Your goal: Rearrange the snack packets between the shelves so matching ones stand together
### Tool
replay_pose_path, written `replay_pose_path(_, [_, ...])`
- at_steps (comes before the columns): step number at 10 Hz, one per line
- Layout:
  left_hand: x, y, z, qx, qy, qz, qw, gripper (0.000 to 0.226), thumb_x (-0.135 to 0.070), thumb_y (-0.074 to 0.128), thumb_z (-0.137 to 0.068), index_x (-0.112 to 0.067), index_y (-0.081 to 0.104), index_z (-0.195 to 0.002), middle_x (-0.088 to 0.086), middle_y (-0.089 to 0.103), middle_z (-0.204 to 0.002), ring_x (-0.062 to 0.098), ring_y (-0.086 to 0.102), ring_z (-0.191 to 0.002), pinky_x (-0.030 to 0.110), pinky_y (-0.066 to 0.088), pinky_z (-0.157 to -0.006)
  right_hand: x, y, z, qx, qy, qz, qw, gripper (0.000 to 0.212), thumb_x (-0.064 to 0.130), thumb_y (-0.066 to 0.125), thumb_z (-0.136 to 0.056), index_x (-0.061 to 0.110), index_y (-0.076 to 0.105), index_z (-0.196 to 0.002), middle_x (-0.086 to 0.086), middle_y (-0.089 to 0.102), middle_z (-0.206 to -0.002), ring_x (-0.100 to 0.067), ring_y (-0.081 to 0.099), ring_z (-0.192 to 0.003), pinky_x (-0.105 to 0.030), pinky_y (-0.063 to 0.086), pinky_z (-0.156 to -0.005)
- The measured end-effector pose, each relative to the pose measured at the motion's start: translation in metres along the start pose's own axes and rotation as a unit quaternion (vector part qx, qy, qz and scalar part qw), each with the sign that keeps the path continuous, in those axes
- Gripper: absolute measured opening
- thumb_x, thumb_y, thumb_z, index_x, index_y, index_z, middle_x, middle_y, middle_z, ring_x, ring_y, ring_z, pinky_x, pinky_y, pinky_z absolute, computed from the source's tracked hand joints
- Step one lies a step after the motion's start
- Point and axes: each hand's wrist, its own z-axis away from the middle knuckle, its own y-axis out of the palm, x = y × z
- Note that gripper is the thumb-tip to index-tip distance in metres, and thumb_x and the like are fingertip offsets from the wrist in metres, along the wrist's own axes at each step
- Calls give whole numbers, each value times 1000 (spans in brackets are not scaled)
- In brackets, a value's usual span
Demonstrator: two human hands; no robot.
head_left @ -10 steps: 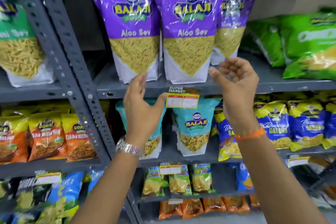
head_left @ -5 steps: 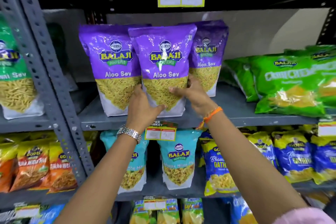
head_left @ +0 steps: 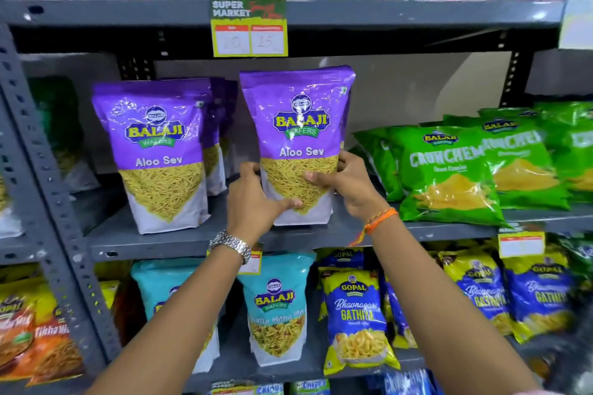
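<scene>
A purple Aloo Sev packet [head_left: 298, 125] stands upright on the grey middle shelf [head_left: 167, 242], held from both sides near its bottom. My left hand [head_left: 256, 199] grips its lower left edge. My right hand [head_left: 345, 183] grips its lower right edge. To its left stands a second purple Aloo Sev packet [head_left: 160, 154], with more purple packets [head_left: 221, 112] partly hidden behind it. A gap separates the held packet from those.
Green Crunchem bags [head_left: 449, 170] lie right of the held packet. Below are teal Balaji packets [head_left: 276, 308], blue Gathiya bags [head_left: 356, 317] and orange Tikha Mitha bags [head_left: 41, 346]. More bags fill the top shelf [head_left: 417, 11]. A perforated upright [head_left: 41, 186] stands at left.
My hands rose from below the shelf edge to the middle purple packet and gripped it. That packet now stands further right, apart from the left one. The camera tilted up.
</scene>
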Motion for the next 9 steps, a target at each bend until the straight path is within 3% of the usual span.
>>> replay_pose_path(2, [-21,30,5,8,-5,-21,1000,101,-49,100,-39,-9,48,-117,11,73,-109,31,70,-99,43,57,-79,-6,-34,-5,18,5,23,1000,49,-12,82,-67,3,68,-111,-7,79,-96,-20,76,-88,-34,64,-77])
replay_pose_path(3, [-20,36,4,16,-5,-26,1000,103,-51,99,-37,-10,48,-116,10,74,-106,27,72,-93,41,59,-76,-10,-41,-5,17,13,27,999,53,-13,81,-69,-4,64,-119,-9,77,-101,-17,75,-89,-31,63,-76])
replay_pose_path(4, [-17,40,1,24,-5,-17,1000,106,-52,99,-35,-11,47,-117,10,73,-108,25,72,-94,42,61,-79,-12,-45,-4,20,10,32,999,55,-10,81,-71,-3,62,-122,-8,76,-104,-14,76,-91,-28,62,-75])
replay_pose_path(5, [-12,39,-2,58,-7,-11,998,107,-41,101,-42,-7,43,-125,4,68,-115,20,66,-102,32,55,-85,-14,-50,-5,25,13,56,998,61,-5,85,-70,0,60,-125,-7,75,-107,-11,75,-94,-25,61,-78])
replay_pose_path(6, [-6,36,-5,102,-10,-14,995,98,-30,99,-53,-9,41,-129,3,64,-120,21,62,-110,31,52,-93,-15,-54,-4,37,19,86,995,62,0,87,-68,5,59,-123,-6,73,-113,-13,72,-101,-27,59,-85])
replay_pose_path(7, [0,39,-7,104,-2,-14,994,90,-27,98,-56,-12,44,-127,9,67,-125,29,67,-112,47,58,-95,-19,-57,-3,57,26,90,994,56,2,87,-69,18,59,-115,-2,72,-113,-14,69,-105,-32,59,-93])
replay_pose_path(8, [1,39,-6,97,-8,-7,995,84,-24,97,-58,-13,48,-125,8,69,-122,26,68,-107,47,60,-90,-21,-55,-1,59,18,88,994,52,-3,83,-73,18,59,-113,2,72,-108,-12,70,-101,-24,61,-86])
replay_pose_path(9, [4,42,-6,98,-6,10,995,88,-31,96,-54,-19,46,-125,5,69,-119,25,68,-104,48,60,-88,-22,-52,1,35,26,81,996,77,1,87,-69,7,45,-134,-3,68,-116,-22,66,-113,-33,59,-94])
